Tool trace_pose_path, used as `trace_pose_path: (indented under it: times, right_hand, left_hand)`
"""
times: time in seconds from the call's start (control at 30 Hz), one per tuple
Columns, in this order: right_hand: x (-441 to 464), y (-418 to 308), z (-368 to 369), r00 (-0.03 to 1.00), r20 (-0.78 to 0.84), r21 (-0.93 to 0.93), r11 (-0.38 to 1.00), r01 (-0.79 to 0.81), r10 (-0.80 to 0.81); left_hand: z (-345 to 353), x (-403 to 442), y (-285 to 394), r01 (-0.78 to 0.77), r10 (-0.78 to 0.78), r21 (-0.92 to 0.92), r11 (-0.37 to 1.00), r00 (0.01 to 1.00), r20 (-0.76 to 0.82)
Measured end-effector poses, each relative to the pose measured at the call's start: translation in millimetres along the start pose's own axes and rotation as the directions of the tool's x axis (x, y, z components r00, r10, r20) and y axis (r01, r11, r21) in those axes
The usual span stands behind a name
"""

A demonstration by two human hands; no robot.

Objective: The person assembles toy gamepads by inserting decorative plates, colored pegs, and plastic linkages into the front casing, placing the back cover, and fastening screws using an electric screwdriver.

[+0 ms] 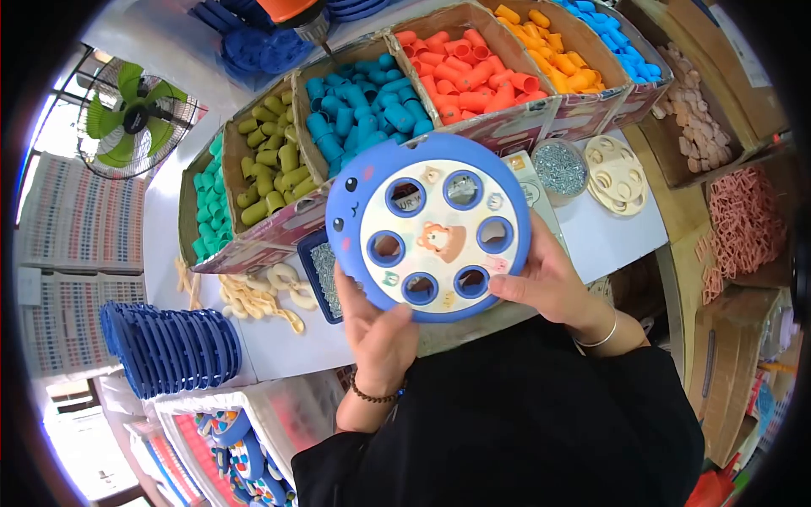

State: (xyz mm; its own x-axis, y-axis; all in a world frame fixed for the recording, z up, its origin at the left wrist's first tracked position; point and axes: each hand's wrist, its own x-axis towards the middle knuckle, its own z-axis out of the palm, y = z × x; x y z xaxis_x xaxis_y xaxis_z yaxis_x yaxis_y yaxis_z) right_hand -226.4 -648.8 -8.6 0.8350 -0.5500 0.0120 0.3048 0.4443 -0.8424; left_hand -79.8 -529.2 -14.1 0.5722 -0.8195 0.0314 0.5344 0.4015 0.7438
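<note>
A round blue plastic toy shell (342, 198) with a small printed face is held up in front of me in both hands. Set into it is a cream disc (435, 266) with a bear picture in the middle and several blue-rimmed round holes. My left hand (376, 338) grips the lower left edge, thumb on the front. On the lower right edge my right hand (549, 283) is closed, its thumb lying over the cream disc by a hole. The fingers behind the shell are mostly hidden.
Boxes hold short plastic tubes in green, olive, teal (367, 110), red (465, 72), orange and blue. A tub of screws (560, 167) stands near cream discs (617, 175). Stacked blue parts (173, 351) are at left, with a fan (135, 118) behind. An orange power driver (287, 8) hangs overhead.
</note>
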Motion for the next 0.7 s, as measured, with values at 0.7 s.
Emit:
trace_pose_path:
  times: [0.7]
  right_hand:
    - [-18, -7, -23, 0.81, 0.23, -0.862, 0.274, 0.427, -0.54]
  left_hand:
    - [-58, 5, 17, -0.274, 0.224, 0.538, 0.797, 0.962, 0.159]
